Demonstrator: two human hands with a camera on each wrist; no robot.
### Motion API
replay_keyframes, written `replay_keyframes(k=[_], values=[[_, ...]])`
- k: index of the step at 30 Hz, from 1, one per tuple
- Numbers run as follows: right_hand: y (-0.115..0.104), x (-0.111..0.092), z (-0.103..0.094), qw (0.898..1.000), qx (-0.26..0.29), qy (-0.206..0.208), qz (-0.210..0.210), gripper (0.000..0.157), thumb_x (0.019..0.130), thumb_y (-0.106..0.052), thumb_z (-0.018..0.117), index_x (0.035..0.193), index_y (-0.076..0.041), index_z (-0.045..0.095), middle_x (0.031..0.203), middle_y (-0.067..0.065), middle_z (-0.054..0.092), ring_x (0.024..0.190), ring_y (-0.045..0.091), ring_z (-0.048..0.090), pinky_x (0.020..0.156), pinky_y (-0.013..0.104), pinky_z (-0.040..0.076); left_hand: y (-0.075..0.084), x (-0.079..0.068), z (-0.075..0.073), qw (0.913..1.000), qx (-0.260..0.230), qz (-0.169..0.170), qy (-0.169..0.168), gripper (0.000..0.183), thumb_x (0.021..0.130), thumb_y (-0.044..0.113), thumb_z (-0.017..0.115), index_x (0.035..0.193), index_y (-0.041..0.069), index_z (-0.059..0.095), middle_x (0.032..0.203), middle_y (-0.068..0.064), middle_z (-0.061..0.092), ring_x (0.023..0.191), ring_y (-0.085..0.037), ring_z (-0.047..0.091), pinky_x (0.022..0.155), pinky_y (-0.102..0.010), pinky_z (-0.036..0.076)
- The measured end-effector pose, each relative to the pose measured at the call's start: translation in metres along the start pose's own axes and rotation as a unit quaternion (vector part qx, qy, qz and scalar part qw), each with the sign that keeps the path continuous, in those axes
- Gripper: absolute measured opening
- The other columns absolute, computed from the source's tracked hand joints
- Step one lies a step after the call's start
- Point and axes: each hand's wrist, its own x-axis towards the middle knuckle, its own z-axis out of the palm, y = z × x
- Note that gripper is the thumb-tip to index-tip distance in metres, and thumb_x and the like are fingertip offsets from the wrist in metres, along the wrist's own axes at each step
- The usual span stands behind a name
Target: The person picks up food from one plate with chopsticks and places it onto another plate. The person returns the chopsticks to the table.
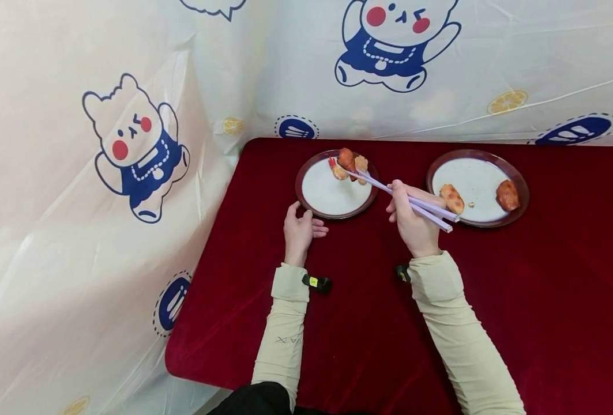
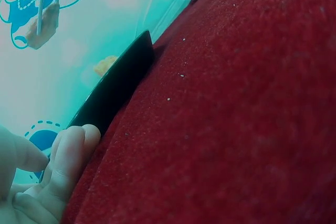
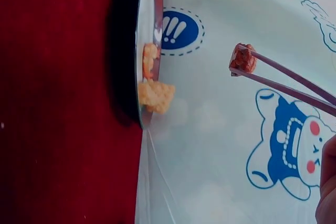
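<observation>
My right hand [image 1: 415,222] holds a pair of pale purple chopsticks [image 1: 394,190]. Between their tips hangs a glossy reddish-brown piece of fried food [image 3: 243,60], raised above the left plate [image 1: 332,199]. That plate is white with a brown rim. On its far side lie a breaded shrimp with a red tail [image 1: 339,171] and a knobbly golden fried piece [image 1: 361,167]. At the plate's near left edge, my left hand [image 1: 299,230] pinches the rim between thumb and finger; its other fingers lie loosely curled beside the plate, over the cloth.
A second brown-rimmed plate [image 1: 480,218] stands to the right, with a golden fried piece [image 1: 452,199], a reddish-brown piece [image 1: 507,196] and a crumb on it. Dark red cloth [image 1: 358,328] covers the table. A printed curtain [image 1: 296,69] hangs behind and at the left.
</observation>
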Motion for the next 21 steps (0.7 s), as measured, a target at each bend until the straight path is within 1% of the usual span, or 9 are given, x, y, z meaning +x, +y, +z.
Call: replay_keyframes(k=[6, 9, 12, 16, 18, 21], values=[[0.0, -0.002, 0.009, 1.0, -0.004, -0.012, 0.0, 0.025, 0.094, -0.013, 0.06, 0.086, 0.005, 0.076, 0.052, 0.01, 0.059, 0.037, 0.003, 0.051, 0.037, 0.014, 0.044, -0.002, 0.001, 0.0, 1.0, -0.006, 0.005, 0.001, 0.053, 0.099, 0.016, 0.045, 0.15, 0.013, 0.03, 0.073, -0.011, 0.067, 0.054, -0.017, 0.068, 0.061, -0.035, 0.063], [-0.004, -0.002, 0.013, 1.0, -0.004, -0.019, -0.006, 0.025, 0.094, -0.009, 0.058, 0.085, 0.008, 0.074, 0.052, 0.018, 0.057, 0.037, 0.003, 0.05, 0.037, 0.013, 0.044, -0.002, 0.001, 0.001, 0.9999, -0.007, 0.008, 0.001, 0.053, 0.099, 0.016, 0.045, 0.15, 0.013, 0.031, 0.073, -0.011, 0.067, 0.055, -0.017, 0.069, 0.061, -0.035, 0.063], [-0.01, -0.003, 0.017, 1.0, 0.007, -0.027, -0.002, 0.023, 0.093, -0.003, 0.057, 0.085, 0.012, 0.072, 0.053, 0.023, 0.056, 0.037, 0.004, 0.05, 0.037, 0.013, 0.043, -0.002, 0.001, 0.001, 0.9999, -0.007, 0.008, 0.0, 0.053, 0.099, 0.016, 0.045, 0.15, 0.013, 0.031, 0.073, -0.011, 0.068, 0.055, -0.018, 0.069, 0.061, -0.035, 0.063], [-0.017, -0.004, 0.023, 0.999, 0.014, -0.042, 0.021, 0.024, 0.092, -0.001, 0.057, 0.08, 0.014, 0.071, 0.054, 0.027, 0.055, 0.036, 0.009, 0.051, 0.037, 0.013, 0.043, -0.002, 0.0, 0.0, 0.9999, -0.008, 0.008, 0.0, 0.053, 0.099, 0.016, 0.045, 0.15, 0.013, 0.031, 0.074, -0.012, 0.068, 0.055, -0.018, 0.069, 0.061, -0.035, 0.063], [-0.015, -0.004, 0.026, 0.998, 0.009, -0.054, 0.033, 0.026, 0.092, -0.002, 0.058, 0.076, 0.013, 0.07, 0.054, 0.028, 0.055, 0.036, 0.014, 0.051, 0.037, 0.014, 0.043, -0.002, 0.0, 0.0, 0.9999, -0.008, 0.008, 0.0, 0.053, 0.099, 0.016, 0.045, 0.15, 0.013, 0.031, 0.075, -0.012, 0.068, 0.055, -0.017, 0.069, 0.062, -0.035, 0.063], [-0.011, -0.005, 0.029, 0.996, 0.002, -0.073, 0.049, 0.026, 0.092, -0.004, 0.058, 0.074, 0.011, 0.071, 0.055, 0.03, 0.056, 0.037, 0.021, 0.051, 0.037, 0.014, 0.043, -0.002, 0.001, 0.0, 0.9999, -0.007, 0.008, 0.0, 0.052, 0.099, 0.016, 0.044, 0.15, 0.013, 0.031, 0.075, -0.012, 0.068, 0.055, -0.017, 0.069, 0.062, -0.035, 0.063]])
